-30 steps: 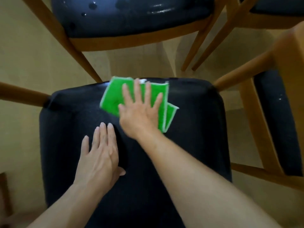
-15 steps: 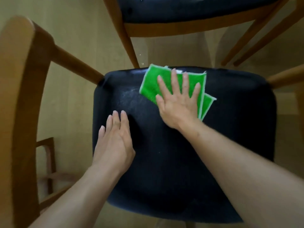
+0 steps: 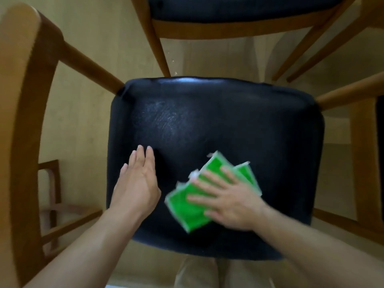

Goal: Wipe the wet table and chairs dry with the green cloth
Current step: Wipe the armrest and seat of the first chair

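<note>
A chair with a black padded seat fills the middle of the view, with faint wet streaks on its upper left. The folded green cloth lies on the seat's near right part, blurred by motion. My right hand presses flat on the cloth with fingers spread. My left hand rests flat on the seat's near left, fingers together, holding nothing.
The chair's wooden backrest curves down the left side, and wooden rails stick out on both sides. A second chair with a black seat stands at the top. A third dark seat edge shows at the far right. Tan floor lies beneath.
My right hand has dragged the green cloth from the seat's far edge toward the near right. My left hand has stayed flat on the near left of the seat.
</note>
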Available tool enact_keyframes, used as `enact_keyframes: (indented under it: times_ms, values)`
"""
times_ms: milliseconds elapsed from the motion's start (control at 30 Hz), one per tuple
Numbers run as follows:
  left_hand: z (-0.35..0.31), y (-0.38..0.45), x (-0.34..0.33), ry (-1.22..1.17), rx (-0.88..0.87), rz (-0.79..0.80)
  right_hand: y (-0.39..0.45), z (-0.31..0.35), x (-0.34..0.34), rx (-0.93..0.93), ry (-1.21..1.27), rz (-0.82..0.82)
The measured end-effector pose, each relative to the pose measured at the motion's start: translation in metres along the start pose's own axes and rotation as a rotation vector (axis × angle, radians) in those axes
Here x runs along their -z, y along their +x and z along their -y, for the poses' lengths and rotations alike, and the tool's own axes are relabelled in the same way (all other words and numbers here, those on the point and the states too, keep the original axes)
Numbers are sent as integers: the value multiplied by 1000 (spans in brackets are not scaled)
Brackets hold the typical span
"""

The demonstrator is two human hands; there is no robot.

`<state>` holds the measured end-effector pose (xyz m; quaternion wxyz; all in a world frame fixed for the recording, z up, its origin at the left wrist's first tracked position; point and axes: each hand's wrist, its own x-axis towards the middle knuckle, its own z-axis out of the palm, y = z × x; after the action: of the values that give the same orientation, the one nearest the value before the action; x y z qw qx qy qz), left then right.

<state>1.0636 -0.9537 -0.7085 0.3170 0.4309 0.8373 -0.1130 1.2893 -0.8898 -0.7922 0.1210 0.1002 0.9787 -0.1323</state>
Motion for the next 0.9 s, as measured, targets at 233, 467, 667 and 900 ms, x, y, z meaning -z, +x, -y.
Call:
enact_keyframes:
  times_ms: [233, 467, 667, 900]
  values:
    - [-22, -24, -19, -49, -68, 49, -36, -73, 3, -989, 227, 1]
    - [-36, -49, -25, -99, -108, 56, -61, 22, -15, -1737, 646, -135]
    - [-38, -57, -21, -117, -110, 56, -34, 77, -16, -1919, 772, -71]
    - [-18, -66, -24, -107, -37, 59, -21, 170, -25, -1047, 575, 246]
